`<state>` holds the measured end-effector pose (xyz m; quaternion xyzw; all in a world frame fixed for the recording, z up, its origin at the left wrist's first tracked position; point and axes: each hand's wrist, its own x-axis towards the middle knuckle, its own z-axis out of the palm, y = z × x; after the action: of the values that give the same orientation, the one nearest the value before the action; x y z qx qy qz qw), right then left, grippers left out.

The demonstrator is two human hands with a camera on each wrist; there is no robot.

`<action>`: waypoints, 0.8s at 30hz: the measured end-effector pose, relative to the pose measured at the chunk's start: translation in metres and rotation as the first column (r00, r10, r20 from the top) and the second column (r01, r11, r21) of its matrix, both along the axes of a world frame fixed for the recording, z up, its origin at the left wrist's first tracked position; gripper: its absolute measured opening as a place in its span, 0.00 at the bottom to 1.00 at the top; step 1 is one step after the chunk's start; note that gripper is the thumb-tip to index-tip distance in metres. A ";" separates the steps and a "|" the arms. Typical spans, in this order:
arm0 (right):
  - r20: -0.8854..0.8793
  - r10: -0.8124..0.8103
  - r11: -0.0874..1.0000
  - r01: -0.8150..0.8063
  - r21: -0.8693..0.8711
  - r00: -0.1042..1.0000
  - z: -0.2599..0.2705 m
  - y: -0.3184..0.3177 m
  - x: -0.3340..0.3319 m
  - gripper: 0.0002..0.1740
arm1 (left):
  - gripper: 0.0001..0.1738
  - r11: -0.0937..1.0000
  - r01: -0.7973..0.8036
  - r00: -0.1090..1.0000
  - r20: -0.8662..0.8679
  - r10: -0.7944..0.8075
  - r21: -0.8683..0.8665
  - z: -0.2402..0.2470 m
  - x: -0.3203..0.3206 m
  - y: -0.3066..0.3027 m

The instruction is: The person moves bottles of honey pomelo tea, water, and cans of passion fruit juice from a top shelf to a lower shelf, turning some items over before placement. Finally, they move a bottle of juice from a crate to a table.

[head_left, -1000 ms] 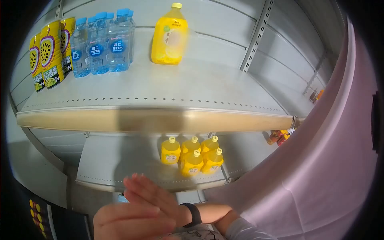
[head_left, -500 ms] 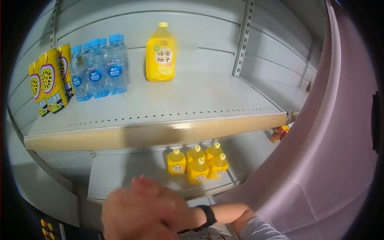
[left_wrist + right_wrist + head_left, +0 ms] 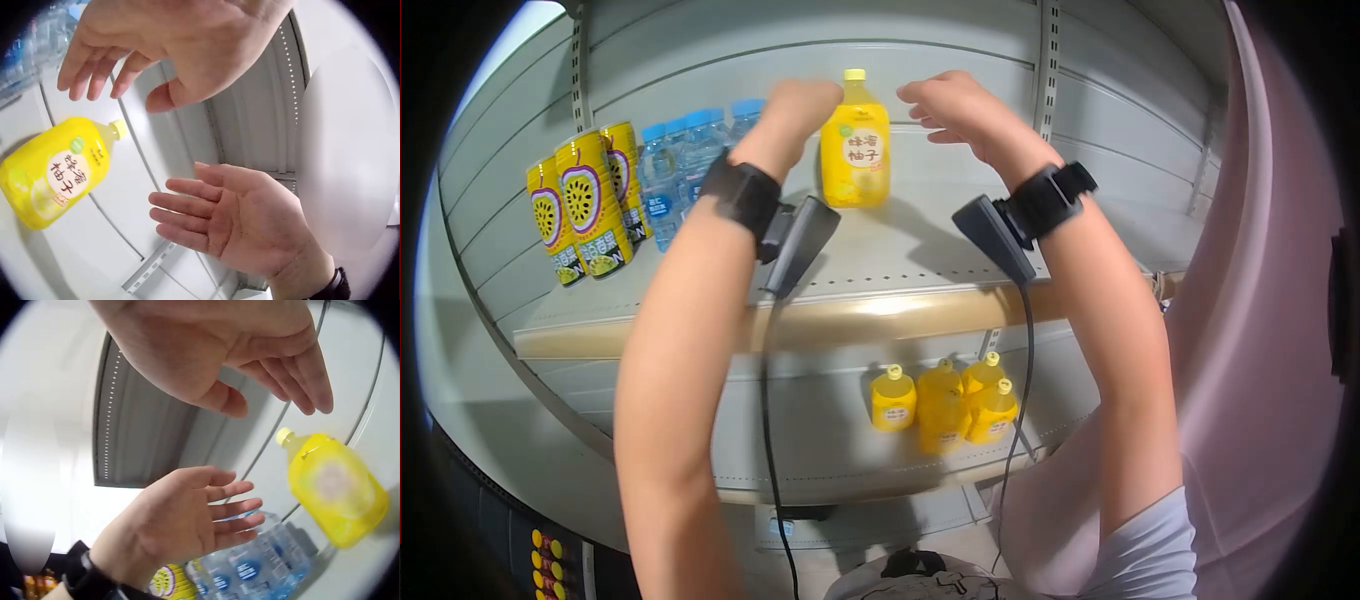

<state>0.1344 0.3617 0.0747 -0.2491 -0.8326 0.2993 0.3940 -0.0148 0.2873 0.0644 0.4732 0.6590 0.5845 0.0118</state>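
Observation:
A large yellow honey-pomelo drink bottle [image 3: 857, 170] stands upright on the upper shelf [image 3: 880, 250]. My left hand [image 3: 800, 108] is raised near its cap on the left, fingers extended and holding nothing. On the other side my right hand [image 3: 965, 112] is lifted at about the same height, palm turned inward. Both wrist views show the hands apart and facing each other, with relaxed fingers; in the left wrist view the bottle [image 3: 59, 172] lies beyond my fingertips. From the right wrist the bottle [image 3: 337, 490] appears past my right fingertips.
Blue-capped water bottles [image 3: 662, 195] stand left of the yellow bottle, beside tall passion-fruit cans [image 3: 595, 205]. Several smaller-looking yellow bottles [image 3: 894, 402] are on the lower shelf. A pink curtain [image 3: 1270, 350] hangs at the right. Cables [image 3: 768, 420] trail from the wrist cameras.
My hands, earlier together low in front of me, have separated and risen to either side of the large yellow bottle. The bottles and cans keep their places on the shelves.

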 end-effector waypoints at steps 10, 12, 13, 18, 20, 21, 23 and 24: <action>0.147 0.079 0.989 -0.058 -0.140 0.986 -0.002 0.051 -0.039 0.30 | 0.32 0.961 0.247 0.936 0.287 -0.204 -0.123 -0.014 -0.047 0.037; 0.161 0.105 0.977 -0.072 -0.199 0.981 -0.008 0.074 -0.050 0.31 | 0.34 0.959 0.250 0.923 0.333 -0.194 -0.132 -0.016 -0.051 0.048; 0.168 0.118 0.970 -0.077 -0.232 0.979 -0.011 0.084 -0.054 0.32 | 0.34 0.949 0.283 0.921 0.317 -0.227 -0.141 -0.017 -0.050 0.048; 0.250 0.094 0.981 -0.046 -0.190 0.964 -0.029 0.106 -0.068 0.28 | 0.34 0.900 0.304 0.944 0.227 -0.240 -0.313 -0.031 -0.055 0.048; 0.191 0.075 0.966 -0.023 -0.259 0.979 -0.035 0.100 -0.074 0.27 | 0.33 0.881 0.376 0.920 0.229 -0.318 -0.286 -0.033 -0.050 0.043; 0.191 0.105 0.963 -0.052 -0.264 0.976 -0.037 0.097 -0.075 0.30 | 0.32 0.867 0.414 0.905 0.229 -0.359 -0.277 -0.033 -0.047 0.041; 0.186 0.164 0.959 -0.113 -0.260 0.969 -0.042 0.092 -0.077 0.31 | 0.31 0.862 0.433 0.892 0.262 -0.369 -0.262 -0.036 -0.047 0.050; 0.182 0.194 0.958 -0.146 -0.245 0.964 -0.042 0.089 -0.078 0.30 | 0.30 0.860 0.445 0.884 0.278 -0.377 -0.250 -0.038 -0.047 0.054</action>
<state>0.0566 0.4510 0.0322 -0.2494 -0.8467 0.3993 0.2479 -0.0614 0.3414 0.0269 0.5283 0.6193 0.5075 0.2827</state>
